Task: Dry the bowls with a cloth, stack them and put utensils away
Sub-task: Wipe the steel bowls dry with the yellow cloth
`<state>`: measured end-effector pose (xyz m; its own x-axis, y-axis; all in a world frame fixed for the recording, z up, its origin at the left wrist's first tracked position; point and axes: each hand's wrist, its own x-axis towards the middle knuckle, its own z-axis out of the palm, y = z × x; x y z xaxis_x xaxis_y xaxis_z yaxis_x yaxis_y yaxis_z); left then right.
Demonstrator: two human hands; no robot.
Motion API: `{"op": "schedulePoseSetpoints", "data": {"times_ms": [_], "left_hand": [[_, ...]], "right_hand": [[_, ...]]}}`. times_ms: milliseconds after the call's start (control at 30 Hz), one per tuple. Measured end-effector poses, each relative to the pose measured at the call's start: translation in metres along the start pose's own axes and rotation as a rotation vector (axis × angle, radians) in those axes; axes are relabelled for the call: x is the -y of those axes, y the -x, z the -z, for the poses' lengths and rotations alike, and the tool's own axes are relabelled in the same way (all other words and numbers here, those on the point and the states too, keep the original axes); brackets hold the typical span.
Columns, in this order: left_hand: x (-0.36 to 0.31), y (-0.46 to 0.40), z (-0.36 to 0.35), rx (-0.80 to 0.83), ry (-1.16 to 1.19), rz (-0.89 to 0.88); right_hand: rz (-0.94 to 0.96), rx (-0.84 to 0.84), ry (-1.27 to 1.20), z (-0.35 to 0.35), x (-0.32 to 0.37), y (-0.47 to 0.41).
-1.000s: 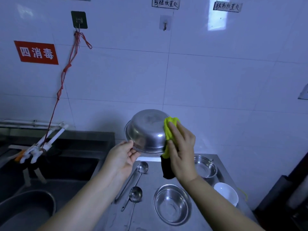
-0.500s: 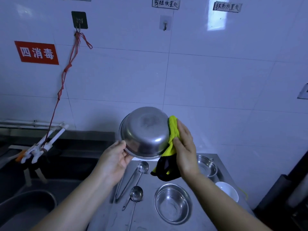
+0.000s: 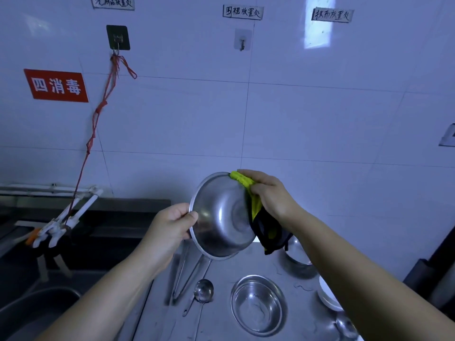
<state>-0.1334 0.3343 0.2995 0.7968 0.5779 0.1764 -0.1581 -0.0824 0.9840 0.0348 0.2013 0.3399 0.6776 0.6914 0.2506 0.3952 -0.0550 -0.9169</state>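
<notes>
Above the bench (image 3: 221, 303), left hand (image 3: 170, 227) grips the bowl (image 3: 221, 215) while right-hand fingers (image 3: 256, 177) press cloth (image 3: 246, 182) at its 1 o'clock rim, probably mid-dry; stacking comes next.

— What carries everything here?

— A grey metal surface (image 3: 221, 271), scuffed and dull.

— And lying on it?

— A steel bowl (image 3: 258, 305) stands upright near the front. A ladle (image 3: 203, 291) lies just to its left, handle toward the front edge, and beside that lies a long wire-handled utensil (image 3: 183, 274).

— Anything on the right?

— A second steel bowl (image 3: 299, 257) farther back, a white dish (image 3: 326, 295) at the right edge, and a spoon (image 3: 346, 324) near the front corner.
</notes>
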Motion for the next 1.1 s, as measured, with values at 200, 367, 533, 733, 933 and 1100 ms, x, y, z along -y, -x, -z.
{"op": "schedulePoseSetpoints", "data": {"times_ms": [200, 367, 533, 733, 933, 1100], "left_hand": [[0.005, -0.007, -0.014, -0.049, -0.038, 0.008], [0.012, -0.015, -0.01, -0.157, 0.051, 0.123], [0.006, -0.02, 0.007, -0.246, 0.19, 0.163], [0.004, -0.014, 0.009, -0.13, 0.077, 0.147], [0.009, -0.015, -0.002, -0.15, 0.122, 0.162], [0.008, -0.017, 0.009, -0.181, 0.182, 0.18]], "right_hand": [[0.331, 0.072, 0.668, -0.026, -0.004, 0.007], [0.677, 0.01, 0.757, -0.054, -0.03, 0.038], [0.766, 0.007, 0.603, -0.054, -0.081, 0.064], [0.344, -0.128, 0.2, -0.032, -0.086, 0.04], [0.552, -0.123, 0.419, -0.048, -0.05, 0.02], [0.766, 0.027, 0.621, -0.063, -0.063, 0.05]]}}
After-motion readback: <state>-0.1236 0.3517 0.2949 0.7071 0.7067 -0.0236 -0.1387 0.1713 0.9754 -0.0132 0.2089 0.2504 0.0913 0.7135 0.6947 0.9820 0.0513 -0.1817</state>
